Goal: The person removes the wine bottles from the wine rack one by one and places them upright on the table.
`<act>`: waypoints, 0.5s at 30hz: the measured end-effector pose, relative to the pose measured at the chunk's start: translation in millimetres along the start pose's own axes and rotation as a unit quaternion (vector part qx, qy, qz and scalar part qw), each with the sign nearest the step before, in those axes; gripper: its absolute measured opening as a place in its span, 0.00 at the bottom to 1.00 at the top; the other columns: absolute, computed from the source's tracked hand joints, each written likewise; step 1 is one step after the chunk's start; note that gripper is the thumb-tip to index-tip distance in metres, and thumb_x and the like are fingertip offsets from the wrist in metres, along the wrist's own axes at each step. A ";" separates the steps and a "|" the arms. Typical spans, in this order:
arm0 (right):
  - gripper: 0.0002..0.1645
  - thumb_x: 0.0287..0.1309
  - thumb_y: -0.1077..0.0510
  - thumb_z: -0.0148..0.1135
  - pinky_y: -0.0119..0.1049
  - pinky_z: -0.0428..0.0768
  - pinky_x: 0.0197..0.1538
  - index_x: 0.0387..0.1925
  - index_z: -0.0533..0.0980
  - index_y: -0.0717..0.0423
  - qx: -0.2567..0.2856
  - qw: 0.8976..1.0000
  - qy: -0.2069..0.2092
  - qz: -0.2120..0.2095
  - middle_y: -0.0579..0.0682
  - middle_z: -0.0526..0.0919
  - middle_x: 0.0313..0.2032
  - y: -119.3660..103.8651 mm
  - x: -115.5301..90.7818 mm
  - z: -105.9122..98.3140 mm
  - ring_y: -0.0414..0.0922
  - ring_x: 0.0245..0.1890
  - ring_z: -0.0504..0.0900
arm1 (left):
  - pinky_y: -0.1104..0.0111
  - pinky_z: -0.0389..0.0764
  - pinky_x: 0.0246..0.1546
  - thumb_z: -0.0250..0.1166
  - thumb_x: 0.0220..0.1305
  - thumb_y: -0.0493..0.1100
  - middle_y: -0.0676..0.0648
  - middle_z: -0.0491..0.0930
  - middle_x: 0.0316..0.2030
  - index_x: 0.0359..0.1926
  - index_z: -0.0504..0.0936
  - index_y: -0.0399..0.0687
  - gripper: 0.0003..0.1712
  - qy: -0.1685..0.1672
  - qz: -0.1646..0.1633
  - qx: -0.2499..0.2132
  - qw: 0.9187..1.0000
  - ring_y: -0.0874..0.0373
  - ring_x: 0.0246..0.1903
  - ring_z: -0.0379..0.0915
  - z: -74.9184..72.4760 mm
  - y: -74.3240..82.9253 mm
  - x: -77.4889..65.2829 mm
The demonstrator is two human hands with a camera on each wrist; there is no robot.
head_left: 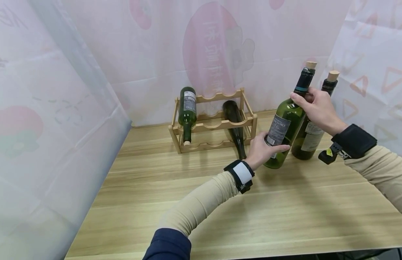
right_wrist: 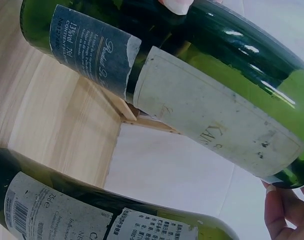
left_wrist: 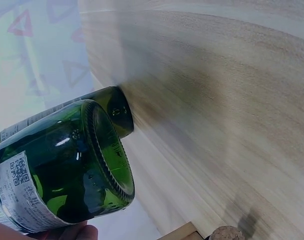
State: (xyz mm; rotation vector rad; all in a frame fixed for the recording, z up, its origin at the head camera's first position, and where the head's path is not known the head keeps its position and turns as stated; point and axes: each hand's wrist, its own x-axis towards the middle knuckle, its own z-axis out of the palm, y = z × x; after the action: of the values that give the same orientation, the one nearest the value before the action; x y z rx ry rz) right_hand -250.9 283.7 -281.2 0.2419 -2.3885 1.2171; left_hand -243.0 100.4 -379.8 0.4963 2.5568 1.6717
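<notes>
A green wine bottle (head_left: 280,126) with a cork is held tilted by both hands, its neck leaning to the right in the head view. My right hand (head_left: 319,110) grips it at the neck and shoulder. Lower down, my left hand (head_left: 264,150) holds the body around the grey label. The bottle's ribbed base (left_wrist: 109,150) faces out in the left wrist view, above the tabletop. Just behind it stands a second corked wine bottle (head_left: 306,141), upright on the table and partly hidden. Its label (right_wrist: 56,210) shows in the right wrist view.
A wooden wine rack (head_left: 217,125) stands against the back curtain. One corked green bottle (head_left: 187,108) lies in its left top slot, neck forward. A dark bottle (head_left: 234,126) slants neck-down at its right side. Printed curtains (head_left: 44,108) border the wooden table (head_left: 148,202).
</notes>
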 end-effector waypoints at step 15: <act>0.18 0.67 0.46 0.56 0.18 0.74 0.31 0.45 0.74 0.57 0.008 1.000 -0.010 0.006 0.21 0.79 0.24 3.4 0.2 -4.0 0.23 0.27 0.79 | 0.75 0.76 0.32 0.77 0.46 0.57 0.56 0.80 0.37 0.54 0.76 0.51 0.35 -0.002 -0.006 -0.004 1.000 0.68 0.32 0.75 4.4 2.2 2.0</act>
State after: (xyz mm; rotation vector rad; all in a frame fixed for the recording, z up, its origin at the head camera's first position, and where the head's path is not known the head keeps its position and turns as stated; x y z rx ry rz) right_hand -251.0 288.9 -281.5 0.2460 -2.4005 1.2446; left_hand -243.4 105.6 -379.4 0.4838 2.5439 1.6750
